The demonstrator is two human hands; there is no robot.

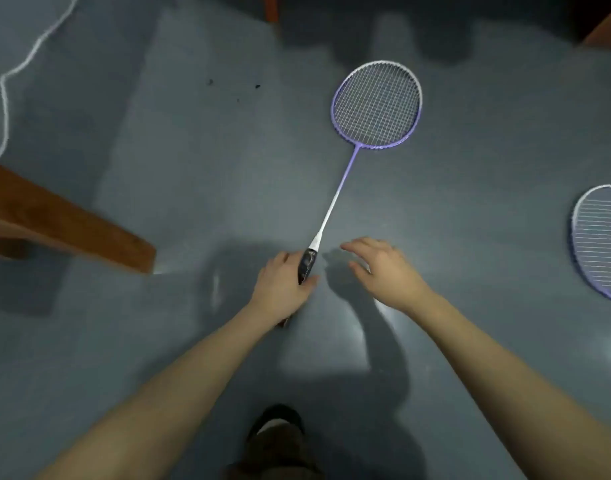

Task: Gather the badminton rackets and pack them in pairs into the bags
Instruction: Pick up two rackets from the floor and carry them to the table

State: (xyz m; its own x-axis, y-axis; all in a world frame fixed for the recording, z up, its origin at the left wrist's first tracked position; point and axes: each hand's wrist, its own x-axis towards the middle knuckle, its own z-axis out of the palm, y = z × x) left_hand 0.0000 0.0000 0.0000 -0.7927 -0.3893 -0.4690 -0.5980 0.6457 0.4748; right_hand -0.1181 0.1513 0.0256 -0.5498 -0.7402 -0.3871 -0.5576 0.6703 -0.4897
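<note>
**One racket in hand, nothing bagged yet**

Taking the held racket point(345, 181) as the landmark and going left to right: well to its left a white cord point(6, 81) trails over the floor point(193, 168), and a wooden beam point(72, 226) slants in nearer. The left hand point(283, 285) has its grip clamped round the racket's dark handle, the head resting out ahead on the floor. Just right of the handle the right hand point(383, 268) hovers, fingers apart, holding nothing. Far right, a second racket point(598, 240) lies half out of view. No bag shows, so I'd judge the gathering barely begun and all the packing still ahead.
</note>
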